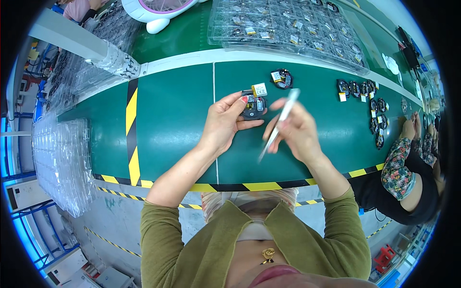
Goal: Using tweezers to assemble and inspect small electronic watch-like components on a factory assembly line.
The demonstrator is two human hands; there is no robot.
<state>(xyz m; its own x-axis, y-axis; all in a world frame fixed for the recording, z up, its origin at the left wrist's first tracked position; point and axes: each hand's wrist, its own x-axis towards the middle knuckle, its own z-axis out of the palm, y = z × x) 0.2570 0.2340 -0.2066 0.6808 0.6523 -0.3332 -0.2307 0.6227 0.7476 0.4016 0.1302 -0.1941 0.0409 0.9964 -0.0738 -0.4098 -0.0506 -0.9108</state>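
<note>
My left hand (pixel 224 119) is closed around the edge of a round black electronic device (pixel 254 106), whose open inside faces up. A small silver-white battery pack (pixel 259 90) sticks out past its far rim. To the right, my right hand (pixel 298 129) grips a slim white stick-like tool (pixel 289 104) between thumb and fingers. Its thin dark end slants down toward the near left, apart from the device; motion blur hides its exact kind. Just beyond the hands, another round black device (pixel 282 79) with a battery pack lies on the green bench mat (pixel 173 120).
Several more round devices (pixel 374 124) lie at the right, beside a co-worker's flowered sleeve (pixel 398 161). Clear trays (pixel 288 26) full of parts stand beyond the bench's white rail. Stacked clear trays (pixel 62 163) are at the left. Striped tape (pixel 261 186) runs along the near edge.
</note>
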